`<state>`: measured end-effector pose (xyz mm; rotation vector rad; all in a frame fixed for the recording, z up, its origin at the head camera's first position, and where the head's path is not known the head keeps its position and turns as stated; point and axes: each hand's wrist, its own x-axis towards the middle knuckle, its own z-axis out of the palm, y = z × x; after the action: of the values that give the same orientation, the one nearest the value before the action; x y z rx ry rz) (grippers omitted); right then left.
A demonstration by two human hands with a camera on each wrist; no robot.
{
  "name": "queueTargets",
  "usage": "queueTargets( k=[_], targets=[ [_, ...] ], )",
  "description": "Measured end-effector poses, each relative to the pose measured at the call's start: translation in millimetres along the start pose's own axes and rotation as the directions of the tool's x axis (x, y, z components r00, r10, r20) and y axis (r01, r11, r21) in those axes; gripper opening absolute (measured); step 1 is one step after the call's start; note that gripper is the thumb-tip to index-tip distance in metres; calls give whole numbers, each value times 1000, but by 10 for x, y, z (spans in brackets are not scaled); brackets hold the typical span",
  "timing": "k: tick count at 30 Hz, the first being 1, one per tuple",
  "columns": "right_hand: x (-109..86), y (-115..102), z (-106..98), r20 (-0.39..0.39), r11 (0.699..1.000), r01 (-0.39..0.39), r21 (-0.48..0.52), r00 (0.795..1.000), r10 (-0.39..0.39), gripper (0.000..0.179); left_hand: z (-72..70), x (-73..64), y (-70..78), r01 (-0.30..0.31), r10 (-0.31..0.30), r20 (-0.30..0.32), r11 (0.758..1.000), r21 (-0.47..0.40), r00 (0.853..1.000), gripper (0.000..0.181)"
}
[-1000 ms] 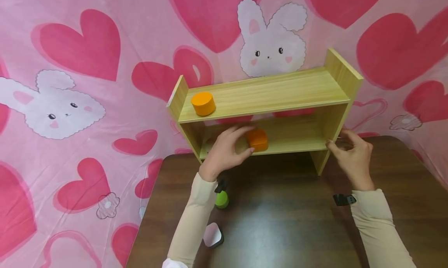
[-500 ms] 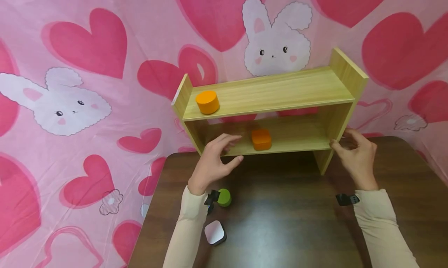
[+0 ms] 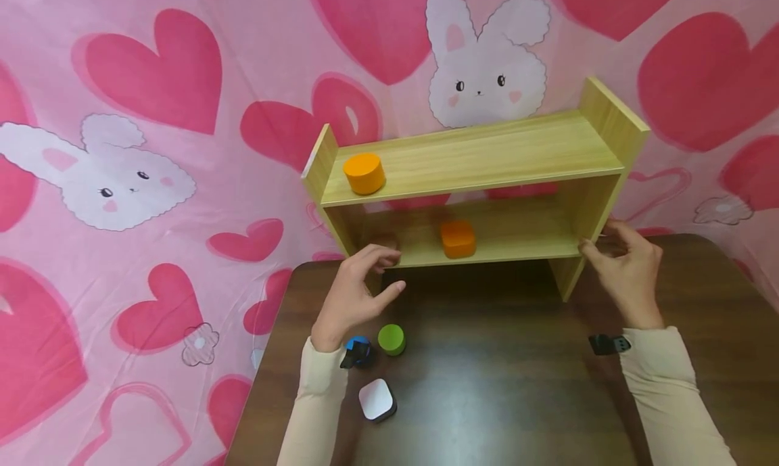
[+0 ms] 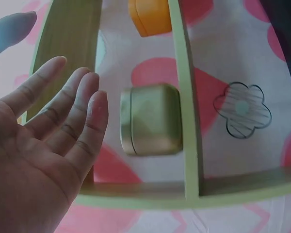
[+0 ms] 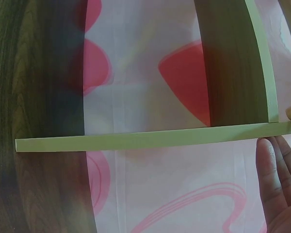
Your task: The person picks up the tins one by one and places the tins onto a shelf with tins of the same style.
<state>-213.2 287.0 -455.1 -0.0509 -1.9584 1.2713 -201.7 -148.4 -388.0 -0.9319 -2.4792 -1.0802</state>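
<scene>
A light wooden two-tier shelf point(image 3: 475, 156) stands on the table against the wall. My right hand point(image 3: 629, 273) pinches its right side panel point(image 5: 150, 139), thumb on one face and fingers on the other. Before the lower tier's left end, my left hand point(image 3: 359, 295) holds nothing, its fingers spread and gently bent. Near those fingertips, a gold-beige rounded block point(image 4: 153, 119) sits on the lower tier, mostly hidden by the hand in the head view. To its right is an orange rounded block point(image 3: 458, 239). An orange cylinder point(image 3: 364, 173) rests at the upper tier's left end.
On the dark wooden table point(image 3: 487, 378), left of centre, lie a green round block point(image 3: 391, 339), a white-topped square block point(image 3: 376, 400) and a blue object point(image 3: 358, 344) partly behind the left wrist's camera. A pink cloth point(image 3: 152, 249) with hearts and rabbits hangs behind.
My left hand has drawn away from the orange rounded block, leftward and toward me, uncovering the blue object. My right hand keeps its grip on the shelf's side panel.
</scene>
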Motion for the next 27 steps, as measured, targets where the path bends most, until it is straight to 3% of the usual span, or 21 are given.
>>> queueTargets(
  k=[8,16,27],
  targets=[
    [22,21,-1,-12,1000,28,13,1000,-28,24,-67,-221,-79,73,-73,10,997,31,997,43],
    [-22,-4,-10,-3,1000,-18,-10,1000,18,24,-80,-442,-142,140,-141,34,989,37,989,41],
    [-10,-25,-4,2,1000,2,-3,1000,-2,22,-7,-745,-222,166,-166,46,986,16,985,42]
  ],
)
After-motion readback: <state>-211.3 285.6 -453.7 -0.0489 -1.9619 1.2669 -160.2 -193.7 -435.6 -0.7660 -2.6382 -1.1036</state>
